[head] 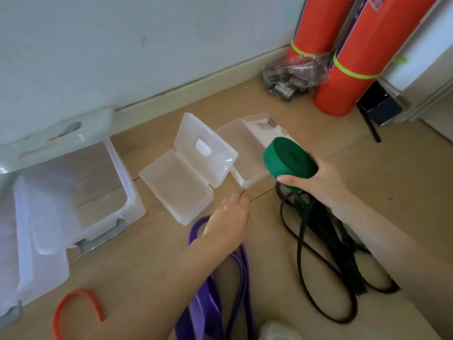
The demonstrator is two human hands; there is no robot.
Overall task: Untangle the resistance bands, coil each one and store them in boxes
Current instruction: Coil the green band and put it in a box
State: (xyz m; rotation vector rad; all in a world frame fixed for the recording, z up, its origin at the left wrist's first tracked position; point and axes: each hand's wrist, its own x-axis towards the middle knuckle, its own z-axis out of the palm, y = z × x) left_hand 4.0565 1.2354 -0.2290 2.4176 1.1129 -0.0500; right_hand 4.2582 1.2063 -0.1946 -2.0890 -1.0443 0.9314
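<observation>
1. The right hand (316, 182) gripped a coiled green band (289, 160) above an open box (247, 153).
2. The left hand (230, 217), fingers straight, reached toward that box.
3. Next move, likely: lower the coil in.

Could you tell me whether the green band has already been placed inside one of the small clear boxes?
No, the coiled green band is gripped in the right hand, held above the open small clear box rather than lying in it.
</observation>
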